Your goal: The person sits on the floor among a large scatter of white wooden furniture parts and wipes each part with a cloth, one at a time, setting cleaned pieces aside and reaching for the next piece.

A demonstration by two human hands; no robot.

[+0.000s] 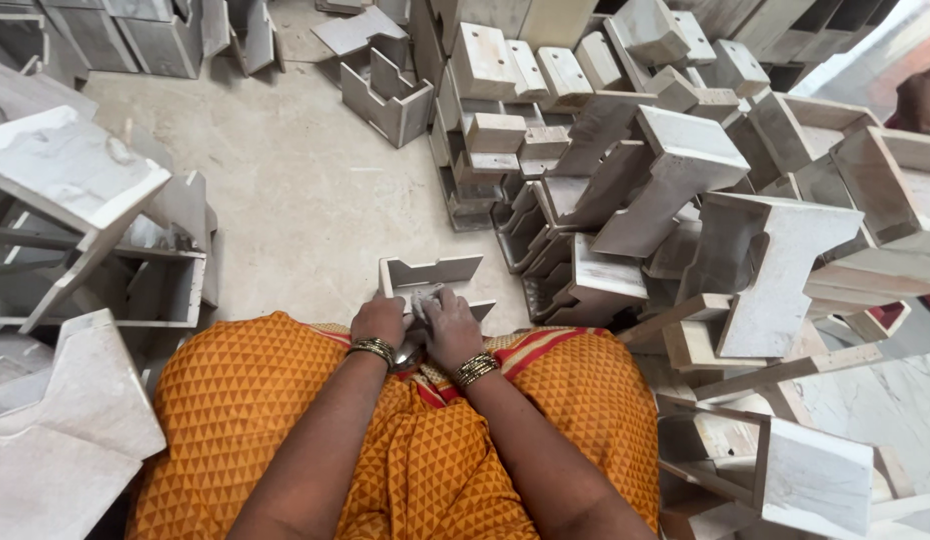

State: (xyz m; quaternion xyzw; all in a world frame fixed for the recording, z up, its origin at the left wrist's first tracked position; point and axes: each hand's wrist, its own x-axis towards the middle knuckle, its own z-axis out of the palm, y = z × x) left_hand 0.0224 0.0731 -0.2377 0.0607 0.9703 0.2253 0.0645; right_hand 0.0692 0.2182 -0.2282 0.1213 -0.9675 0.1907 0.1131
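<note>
I am seeing the left hand [379, 322] and the right hand [451, 325] gripping a small white box piece [432, 277], fingers curled over its near edge. The box piece is sitting just past my fingertips, on the orange cloth [405, 440]. More white pieces [675, 170] are piling up right of the fingers.

No packages, labels, signs, screens in view.

An orange cloth [405, 450] with small triangles and a red and yellow edge is worn. Gold bangles are worn on the left hand [379, 320] and right hand [453, 325]. Arms are bare.
</note>
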